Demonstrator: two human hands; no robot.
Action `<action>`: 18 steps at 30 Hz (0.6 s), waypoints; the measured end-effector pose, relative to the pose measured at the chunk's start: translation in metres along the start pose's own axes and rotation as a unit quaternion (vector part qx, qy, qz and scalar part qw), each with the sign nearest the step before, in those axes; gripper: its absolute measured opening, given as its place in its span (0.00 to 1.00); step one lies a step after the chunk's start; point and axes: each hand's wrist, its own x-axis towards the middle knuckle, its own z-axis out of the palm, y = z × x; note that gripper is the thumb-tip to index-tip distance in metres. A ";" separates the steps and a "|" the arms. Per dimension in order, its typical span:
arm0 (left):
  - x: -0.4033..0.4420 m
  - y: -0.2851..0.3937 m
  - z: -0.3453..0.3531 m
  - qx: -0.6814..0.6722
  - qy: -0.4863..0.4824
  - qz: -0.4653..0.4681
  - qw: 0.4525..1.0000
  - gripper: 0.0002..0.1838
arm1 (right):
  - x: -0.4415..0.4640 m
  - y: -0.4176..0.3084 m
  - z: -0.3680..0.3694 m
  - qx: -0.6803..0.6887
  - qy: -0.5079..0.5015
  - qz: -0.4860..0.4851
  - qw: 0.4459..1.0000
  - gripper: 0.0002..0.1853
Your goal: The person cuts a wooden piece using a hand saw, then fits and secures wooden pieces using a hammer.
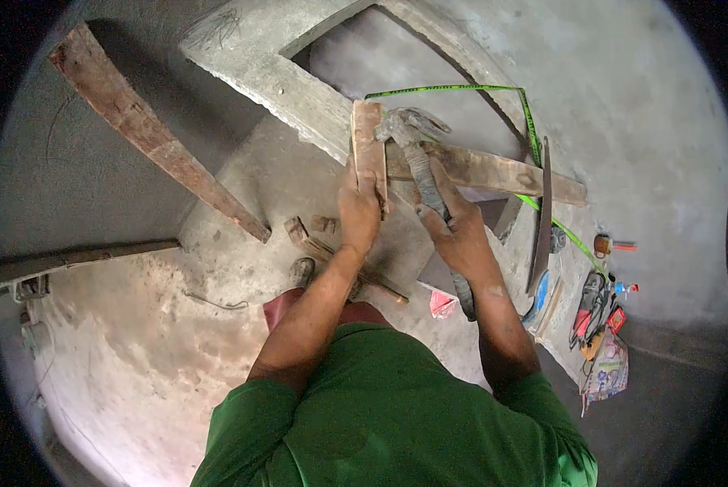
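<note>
My left hand (359,209) is closed around the lower part of a short wooden block (370,134), which stands upright in the view at the edge of the concrete ledge. In my right hand (461,239) is a claw hammer (419,162), gripped along its wrapped, dirty handle. The hammer's head is close beside the block's upper right side; whether they touch I cannot tell. Behind the hammer a wooden plank (490,172) extends to the right across the ledge. A bright green measuring tape (453,87) runs, bent, around the block's top and beneath the plank.
The concrete ledge (315,101) has a rectangular opening. At right lie a handsaw (542,219), a bag (593,304) and a plastic packet (606,369). A long board (157,134) leans on the left wall. Wood offcuts (297,230) lie on the floor near my feet.
</note>
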 end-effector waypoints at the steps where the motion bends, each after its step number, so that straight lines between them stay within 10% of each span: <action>1: 0.001 -0.005 0.000 0.001 0.001 -0.001 1.000 0.24 | 0.001 -0.002 -0.001 0.000 -0.003 0.003 1.000 0.39; 10: -0.002 0.015 -0.003 0.002 -0.019 -0.056 0.998 0.28 | 0.011 -0.013 -0.011 -0.061 0.011 -0.035 0.997 0.39; 16: 0.002 -0.012 0.002 0.076 0.034 0.091 0.992 0.29 | 0.007 -0.014 -0.006 -0.042 -0.001 -0.023 0.999 0.42; 18: -0.002 0.029 -0.004 0.048 -0.033 -0.125 0.990 0.28 | 0.003 0.000 0.002 -0.049 -0.010 -0.029 0.998 0.42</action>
